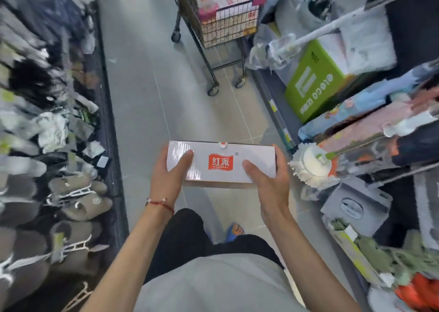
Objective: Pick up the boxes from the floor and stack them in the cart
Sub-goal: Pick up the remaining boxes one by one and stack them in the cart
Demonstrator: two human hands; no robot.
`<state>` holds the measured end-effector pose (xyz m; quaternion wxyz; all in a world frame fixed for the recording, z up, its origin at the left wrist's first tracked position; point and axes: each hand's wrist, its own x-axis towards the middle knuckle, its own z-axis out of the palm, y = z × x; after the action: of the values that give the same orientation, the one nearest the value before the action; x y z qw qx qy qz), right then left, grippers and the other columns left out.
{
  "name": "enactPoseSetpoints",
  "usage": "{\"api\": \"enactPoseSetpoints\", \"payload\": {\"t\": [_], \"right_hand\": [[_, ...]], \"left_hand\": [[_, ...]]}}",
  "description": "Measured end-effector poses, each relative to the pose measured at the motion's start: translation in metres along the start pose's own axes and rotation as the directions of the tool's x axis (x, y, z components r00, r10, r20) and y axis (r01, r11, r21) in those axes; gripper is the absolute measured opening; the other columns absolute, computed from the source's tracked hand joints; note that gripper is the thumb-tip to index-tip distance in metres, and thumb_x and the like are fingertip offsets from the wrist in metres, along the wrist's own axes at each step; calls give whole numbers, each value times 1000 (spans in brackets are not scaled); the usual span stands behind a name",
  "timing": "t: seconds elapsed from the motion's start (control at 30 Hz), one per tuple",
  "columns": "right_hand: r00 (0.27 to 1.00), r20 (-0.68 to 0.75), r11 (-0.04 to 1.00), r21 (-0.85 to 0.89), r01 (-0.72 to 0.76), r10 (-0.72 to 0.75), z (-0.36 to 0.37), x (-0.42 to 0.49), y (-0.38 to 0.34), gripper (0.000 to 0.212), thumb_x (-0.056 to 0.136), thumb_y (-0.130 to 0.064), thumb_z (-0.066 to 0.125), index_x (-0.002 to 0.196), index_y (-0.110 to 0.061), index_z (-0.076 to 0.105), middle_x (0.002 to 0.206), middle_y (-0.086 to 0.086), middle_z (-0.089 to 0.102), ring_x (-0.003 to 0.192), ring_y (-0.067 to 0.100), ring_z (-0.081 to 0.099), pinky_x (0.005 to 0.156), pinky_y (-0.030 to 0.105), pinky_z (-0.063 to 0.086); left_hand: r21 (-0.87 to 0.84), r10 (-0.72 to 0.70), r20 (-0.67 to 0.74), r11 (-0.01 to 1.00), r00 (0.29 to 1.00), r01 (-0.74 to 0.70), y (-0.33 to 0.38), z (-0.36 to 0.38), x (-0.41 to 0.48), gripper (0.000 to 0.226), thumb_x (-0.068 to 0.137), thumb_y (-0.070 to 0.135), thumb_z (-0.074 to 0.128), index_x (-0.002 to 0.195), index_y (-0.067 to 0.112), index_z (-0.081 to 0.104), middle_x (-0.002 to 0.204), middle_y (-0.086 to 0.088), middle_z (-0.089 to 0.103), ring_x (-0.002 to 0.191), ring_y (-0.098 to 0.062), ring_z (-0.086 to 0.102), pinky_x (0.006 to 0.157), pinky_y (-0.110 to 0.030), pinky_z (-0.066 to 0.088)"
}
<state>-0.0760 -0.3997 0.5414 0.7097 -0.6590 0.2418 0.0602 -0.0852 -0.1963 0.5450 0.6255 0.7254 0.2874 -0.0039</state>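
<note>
We carry a white box [222, 163] with a red label through a shop aisle, holding it flat and level above the grey floor [147, 86]. Our left hand [168, 176] and right hand [268, 181] each grip one short end, thumbs on top and fingers wrapped round the ends. The hold seems meant to share the weight and keep the box square for stacking. The wire cart [187, 7] stands well ahead, its basket already holding similar boxes [228, 0], and the top layer looks the likely spot. Slippers [78, 193] to our left and mops [313, 164] to our right leave a narrow lane.
</note>
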Motion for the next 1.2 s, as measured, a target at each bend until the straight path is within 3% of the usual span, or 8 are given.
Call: {"api": "enactPoseSetpoints", "payload": {"t": [0.23, 0.3, 0.43, 0.6, 0.77, 1.0, 1.1, 1.2], "right_hand": [[995, 103, 998, -63, 1, 6, 84, 86, -26, 77, 84, -15, 86, 149, -31, 47, 133, -2, 66, 119, 15, 65, 83, 18, 58], [994, 113, 997, -71, 16, -8, 117, 111, -36, 70, 85, -14, 85, 142, -33, 51, 130, -2, 66, 116, 14, 66, 81, 18, 58], [994, 106, 996, -83, 19, -10, 184, 163, -59, 56, 85, -12, 84, 123, -42, 56, 121, -3, 69, 109, 11, 67, 78, 16, 57], [997, 71, 997, -79, 9, -4, 265, 223, -98, 72, 86, -15, 84, 147, -32, 48, 126, -6, 67, 112, 8, 66, 87, 21, 58], [1000, 24, 998, -54, 7, -5, 328, 287, -132, 71, 86, -14, 84, 145, -31, 50, 125, -7, 69, 113, 7, 67, 90, 23, 58], [1000, 16, 1000, -13, 13, -13, 404, 407, -181, 71, 88, -9, 82, 147, -30, 48, 127, -6, 66, 109, 2, 65, 69, 10, 54], [1000, 19, 1000, 6, 19, -19, 430, 459, -204, 60, 88, -6, 80, 139, -26, 54, 122, -5, 70, 108, 7, 68, 70, 13, 56], [999, -5, 999, 3, 35, -35, 454, 502, -229, 63, 89, -11, 81, 143, -28, 53, 125, -5, 70, 112, 7, 68, 71, 15, 57]], "left_hand": [[-37, 27, -120, 999, 992, -32, 22, -15, 93, 32, 97, 31, 64, 127, 25, 56, 117, 4, 66, 103, -4, 65, 75, -9, 52], [-43, 26, -136, 999, 990, -32, 31, -23, 131, 30, 97, 32, 64, 125, 28, 55, 117, 4, 66, 106, -8, 65, 77, -12, 51], [-51, 30, -158, 998, 987, -38, 60, -40, 213, 31, 96, 28, 65, 121, 38, 51, 112, 16, 63, 100, 3, 61, 78, -11, 47], [-18, 66, -117, 997, 991, -69, 108, -62, 318, 25, 97, 25, 63, 119, 31, 53, 105, 14, 63, 87, 11, 63, 69, -6, 48], [2, 53, -87, 999, 995, -53, 157, -66, 413, 34, 97, 31, 62, 128, 34, 47, 111, 15, 60, 96, 1, 60, 70, -6, 46], [17, 49, -58, 999, 997, -48, 214, -51, 556, 42, 96, 35, 63, 135, 32, 47, 122, 2, 62, 106, -15, 64, 84, -25, 55], [28, 67, -49, 997, 997, -66, 242, -38, 614, 38, 96, 31, 64, 132, 30, 49, 116, 6, 64, 101, -9, 65, 78, -17, 54], [51, 107, -22, 993, 994, -106, 273, -25, 667, 42, 95, 34, 65, 133, 26, 51, 118, 3, 64, 104, -14, 67, 82, -26, 58]]}}
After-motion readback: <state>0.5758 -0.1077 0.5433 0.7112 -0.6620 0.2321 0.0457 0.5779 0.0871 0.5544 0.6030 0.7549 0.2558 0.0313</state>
